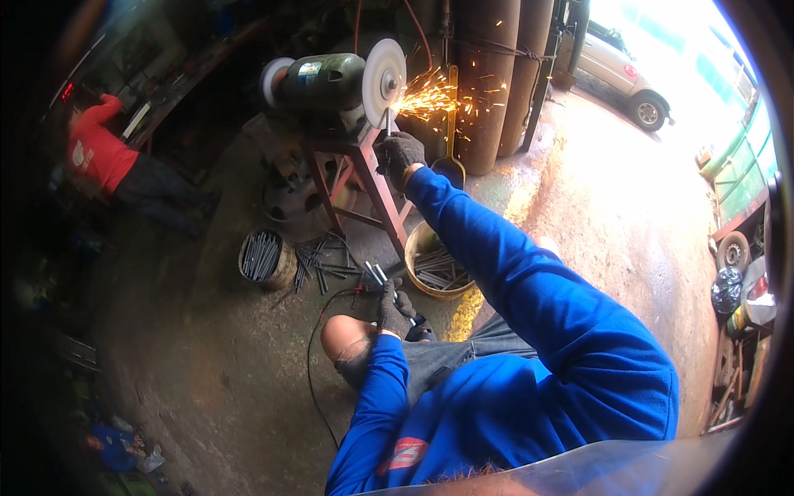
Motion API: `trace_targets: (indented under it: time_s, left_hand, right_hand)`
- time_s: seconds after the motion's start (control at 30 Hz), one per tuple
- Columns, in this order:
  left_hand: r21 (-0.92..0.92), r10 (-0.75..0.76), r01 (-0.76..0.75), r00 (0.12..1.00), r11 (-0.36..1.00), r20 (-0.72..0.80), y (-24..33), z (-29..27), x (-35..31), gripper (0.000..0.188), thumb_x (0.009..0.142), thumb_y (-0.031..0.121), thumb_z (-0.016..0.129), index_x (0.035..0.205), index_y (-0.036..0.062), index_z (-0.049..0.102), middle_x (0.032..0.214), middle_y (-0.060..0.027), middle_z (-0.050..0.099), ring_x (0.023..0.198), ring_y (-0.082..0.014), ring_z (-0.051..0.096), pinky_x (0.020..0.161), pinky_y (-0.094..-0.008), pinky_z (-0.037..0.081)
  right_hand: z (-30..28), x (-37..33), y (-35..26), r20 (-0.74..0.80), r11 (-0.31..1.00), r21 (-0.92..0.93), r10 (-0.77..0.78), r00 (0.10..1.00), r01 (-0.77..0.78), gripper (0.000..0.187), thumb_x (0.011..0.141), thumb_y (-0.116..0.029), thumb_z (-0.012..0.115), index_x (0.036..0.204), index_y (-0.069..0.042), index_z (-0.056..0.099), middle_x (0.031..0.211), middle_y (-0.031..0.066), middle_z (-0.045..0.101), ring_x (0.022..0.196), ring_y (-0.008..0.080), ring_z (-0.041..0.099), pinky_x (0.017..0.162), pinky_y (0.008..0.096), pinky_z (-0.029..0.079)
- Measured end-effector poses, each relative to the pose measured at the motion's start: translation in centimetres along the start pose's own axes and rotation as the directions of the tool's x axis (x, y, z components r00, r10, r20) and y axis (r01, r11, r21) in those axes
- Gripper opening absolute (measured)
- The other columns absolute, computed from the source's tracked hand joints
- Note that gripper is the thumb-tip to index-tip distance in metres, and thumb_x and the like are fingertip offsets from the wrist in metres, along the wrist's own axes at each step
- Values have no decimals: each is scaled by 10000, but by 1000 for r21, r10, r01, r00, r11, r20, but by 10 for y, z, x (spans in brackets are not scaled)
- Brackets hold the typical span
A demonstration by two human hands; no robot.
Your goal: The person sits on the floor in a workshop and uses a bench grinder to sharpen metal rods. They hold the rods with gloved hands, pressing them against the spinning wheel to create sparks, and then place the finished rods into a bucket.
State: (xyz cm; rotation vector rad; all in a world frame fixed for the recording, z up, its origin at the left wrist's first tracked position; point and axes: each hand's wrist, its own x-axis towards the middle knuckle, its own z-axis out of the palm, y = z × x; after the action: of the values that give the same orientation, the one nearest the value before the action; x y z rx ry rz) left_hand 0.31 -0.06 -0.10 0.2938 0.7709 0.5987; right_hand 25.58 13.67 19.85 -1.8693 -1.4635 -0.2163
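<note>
Gloved in dark knit, my right hand point(400, 155) grips a short metal rod point(389, 122). The rod's upper end meets the white right-hand wheel of the bench grinder point(329, 81), and orange sparks point(430, 95) spray off to the right. Down by my bent knee, my left hand point(395, 307), also gloved, is closed round a few metal rods point(376, 273) whose bright ends stick out at the top. Beyond that hand stands a bucket of rods point(426, 256), on its right side. Another bucket point(287, 266) packed with dark rods is to the left, with loose rods point(325, 260) on the floor between.
The grinder sits on a reddish metal stand point(368, 178). Tall brown cylinders point(488, 91) are behind the sparks. A black cable point(310, 355) runs across the floor near my left arm. A person in a red shirt point(103, 145) is at a bench, far left. A car point(620, 70) is outside.
</note>
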Motion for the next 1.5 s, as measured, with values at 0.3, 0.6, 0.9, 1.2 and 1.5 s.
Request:
trace_targets:
  time_s: [0.3, 0.6, 0.9, 1.2, 1.5]
  left_hand:
    - [1, -7, 7, 1000, 1000, -12, 0, 0, 0, 292, 914, 458, 601, 1049, 199, 590, 527, 51, 349, 397, -88, 311, 383, -271, 250]
    - [5, 2, -1, 1000, 1000, -8, 1, -1, -1, 275, 919, 464, 592, 1024, 210, 589, 525, 54, 364, 400, -86, 323, 390, -266, 263]
    - [20, 7, -7, 1000, 1000, -16, 3, 2, -3, 255, 922, 460, 586, 997, 216, 584, 525, 55, 367, 399, -84, 333, 389, -265, 266]
    - [12, 16, -16, 1000, 1000, -2, 1, 3, -1, 266, 919, 466, 588, 993, 210, 593, 526, 52, 373, 399, -88, 332, 386, -269, 267]
    - [-8, 9, -9, 1000, 1000, -22, 1, 1, -2, 288, 908, 445, 618, 1051, 196, 596, 534, 51, 368, 400, -88, 314, 384, -267, 259]
  right_hand:
    - [22, 13, 0, 323, 123, 901, 452, 832, -416, 23, 742, -60, 645, 763, -66, 652, 683, 41, 610, 533, 183, 619, 416, 325, 493]
    - [-22, 3, -39, 195, 127, 904, 725, 660, -407, 207, 773, -34, 631, 980, -34, 646, 714, 74, 616, 480, 164, 557, 408, 313, 451]
    - [18, -10, 5, -8, 531, 815, 410, 912, -231, 100, 841, -138, 591, 908, -75, 630, 698, 53, 598, 489, 180, 558, 409, 322, 422]
    - [12, 2, -3, 570, -438, 809, 417, 708, -392, 183, 902, -205, 517, 779, -133, 631, 630, 12, 566, 495, 165, 542, 459, 323, 429]
    - [34, -3, 21, -33, 761, 624, 255, 966, -179, 135, 713, -97, 724, 813, -129, 640, 788, 60, 630, 691, 240, 628, 584, 375, 493]
